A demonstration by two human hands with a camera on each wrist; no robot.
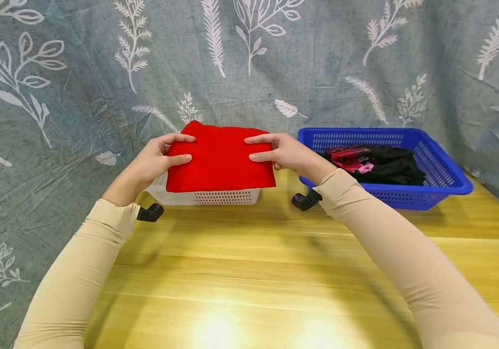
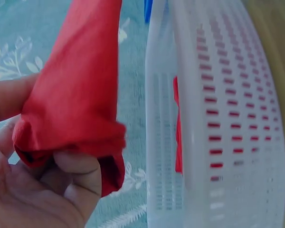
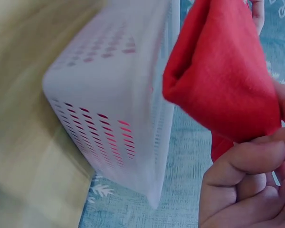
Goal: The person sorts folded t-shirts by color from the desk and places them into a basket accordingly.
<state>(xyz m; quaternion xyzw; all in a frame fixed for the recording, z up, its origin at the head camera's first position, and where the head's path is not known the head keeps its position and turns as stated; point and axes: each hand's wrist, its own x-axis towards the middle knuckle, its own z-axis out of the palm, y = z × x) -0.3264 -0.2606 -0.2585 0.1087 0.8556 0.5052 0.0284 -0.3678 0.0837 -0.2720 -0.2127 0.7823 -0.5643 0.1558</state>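
A folded red cloth [image 1: 220,160], perhaps a garment, hangs level over the white basket [image 1: 227,198]. My left hand [image 1: 155,157] grips its left end, and my right hand [image 1: 281,152] grips the right end. In the left wrist view the cloth [image 2: 73,90] is folded in layers, with curled fingers of the left hand [image 2: 47,185] under its edge. The right wrist view has the right hand [image 3: 256,180] pinching a lower corner of the cloth [image 3: 228,71]. More red fabric [image 2: 178,128] shows inside the white basket [image 2: 194,118], mostly hidden by its wall.
To the right stands a blue basket [image 1: 441,194] holding black cloth [image 1: 393,165] and a red item with a pink part [image 1: 351,159]. Both baskets rest on a wooden table [image 1: 232,271]. A grey-blue leaf-patterned curtain [image 1: 249,63] hangs right behind them.
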